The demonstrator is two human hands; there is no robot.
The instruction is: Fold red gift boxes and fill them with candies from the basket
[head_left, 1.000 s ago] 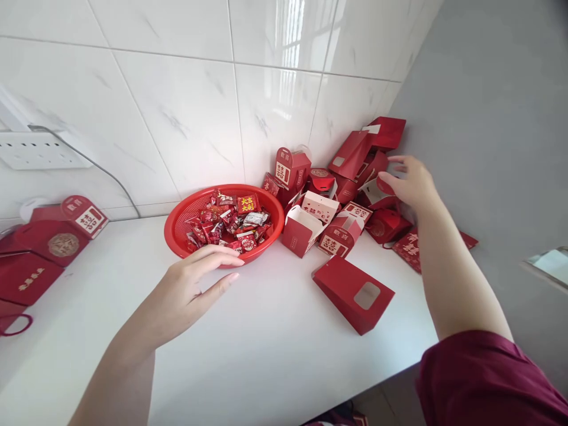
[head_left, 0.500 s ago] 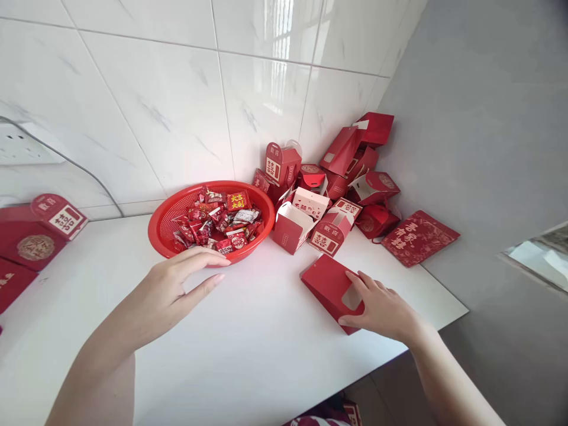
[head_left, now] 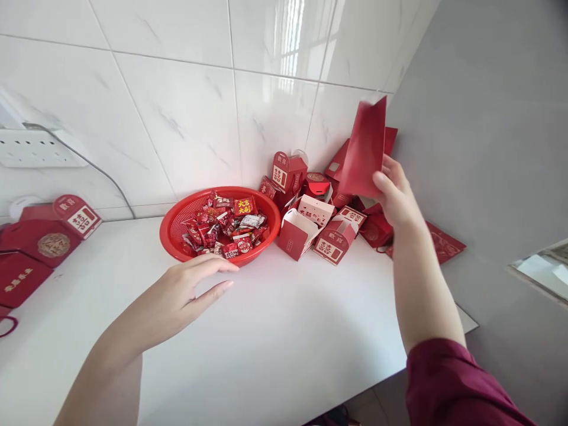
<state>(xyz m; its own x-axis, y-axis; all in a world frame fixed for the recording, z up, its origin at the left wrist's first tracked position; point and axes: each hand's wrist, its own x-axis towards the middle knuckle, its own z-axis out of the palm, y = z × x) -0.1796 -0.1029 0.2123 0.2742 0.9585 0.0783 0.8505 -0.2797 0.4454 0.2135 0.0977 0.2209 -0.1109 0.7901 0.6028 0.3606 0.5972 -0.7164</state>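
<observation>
Wall (head_left: pixel 177 89) of pale marbled tile across the far side, a window reflection bright on it. Grey panel (head_left: pixel 492 148) closes off the right. White surface (head_left: pixel 266 355) runs left to right between them, near part in soft shadow.

Heap of red boxes (head_left: pixel 332 245) at the far right, piled into the corner, some open, some with arched flaps. Second group of red boxes (head_left: pixel 53 242) at the far left edge, gold emblem and pale printing visible. Red basket (head_left: pixel 177 228) between the two groups, near the wall, its right rim just beside the heap.

Maroon sleeve (head_left: pixel 457 384) on the right arm. Red box (head_left: pixel 364 148) held up in front of the heap, long and narrow, slightly tilted, somewhat blurred. Right hand (head_left: pixel 394 189) has it: grip clasped on its lower right side, thumb to the near face. Left hand (head_left: pixel 190 290) by the basket's near rim, grip loose, thumb apart from curved fingers; contact with the rim cannot be told.

White socket plate (head_left: pixel 39 151) on the wall, left. Open box (head_left: pixel 297 234), pale inside, at the heap's near left. Wrapped sweets (head_left: pixel 228 222) heaped in the basket, mostly red, one lettered yellow.
</observation>
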